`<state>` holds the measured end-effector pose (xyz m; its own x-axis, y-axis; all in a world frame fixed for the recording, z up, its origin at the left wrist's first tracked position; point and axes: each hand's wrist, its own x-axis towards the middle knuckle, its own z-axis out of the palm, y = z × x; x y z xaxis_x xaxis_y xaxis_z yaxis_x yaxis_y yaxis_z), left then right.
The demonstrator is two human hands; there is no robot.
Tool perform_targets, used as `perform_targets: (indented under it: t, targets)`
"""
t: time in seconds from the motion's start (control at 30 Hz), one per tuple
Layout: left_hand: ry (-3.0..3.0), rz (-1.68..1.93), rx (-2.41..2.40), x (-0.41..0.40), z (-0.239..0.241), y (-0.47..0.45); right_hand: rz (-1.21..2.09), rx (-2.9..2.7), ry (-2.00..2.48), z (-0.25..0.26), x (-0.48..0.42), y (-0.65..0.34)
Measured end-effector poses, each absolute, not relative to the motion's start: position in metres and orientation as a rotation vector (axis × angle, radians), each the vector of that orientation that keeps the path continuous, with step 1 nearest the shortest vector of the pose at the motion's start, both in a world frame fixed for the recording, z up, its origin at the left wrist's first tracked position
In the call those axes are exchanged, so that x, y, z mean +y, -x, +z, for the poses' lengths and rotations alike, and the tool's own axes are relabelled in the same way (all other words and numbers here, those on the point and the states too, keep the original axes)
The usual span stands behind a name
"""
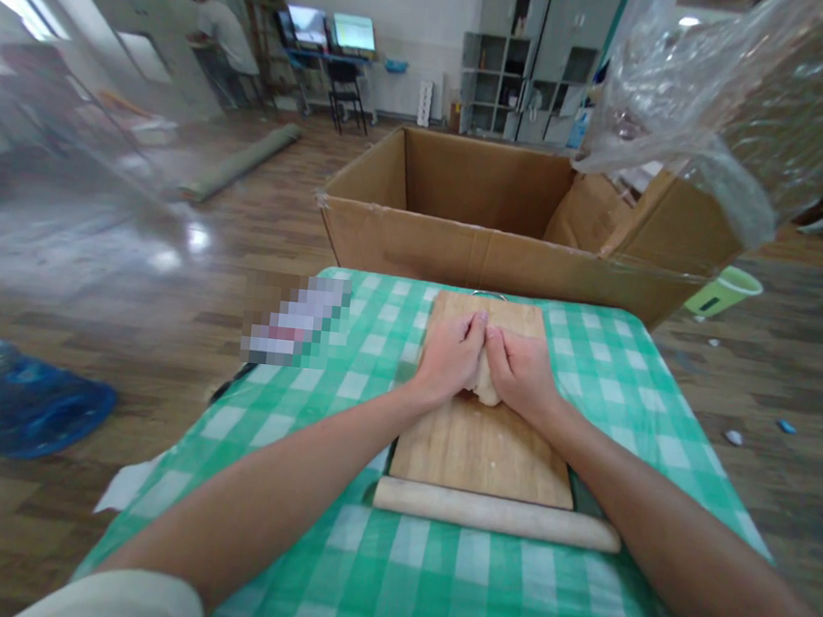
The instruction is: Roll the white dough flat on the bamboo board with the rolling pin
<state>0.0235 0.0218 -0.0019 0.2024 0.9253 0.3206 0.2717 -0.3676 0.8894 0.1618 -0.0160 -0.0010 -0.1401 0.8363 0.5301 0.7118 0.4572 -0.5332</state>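
A pale lump of dough (487,386) sits on the wooden cutting board (491,457), partly hidden by my hands. My left hand (453,351) is closed against its left side, the thumb side facing up. From the right, my right hand (520,366) presses on the same dough, fingers curled, its thumb close to the left thumb. Just in front of the board's near edge, a wooden rolling pin (497,515) lies crosswise on the green checked tablecloth (328,572).
A blurred-out flat item (298,322) lies at the table's far left corner. Behind the table stands a large open cardboard box (476,242) with clear plastic wrap (694,93) above its right side. A green bin (725,292) and a blue plastic bag (24,402) are on the floor. A person (223,38) stands far back left.
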Motion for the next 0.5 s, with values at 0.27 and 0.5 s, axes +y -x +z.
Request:
perform_targets:
  t: [0.27,0.5]
  targets:
    - [-1.403,1.322,1.103,0.025,-0.003,-0.021,0.512,-1.740,1.302,0.001,-0.014,-0.168]
    - [-1.210,1.048,0.743,0.036,0.014,-0.019,0.643,-1.525,1.226,0.015,-0.001,-0.182]
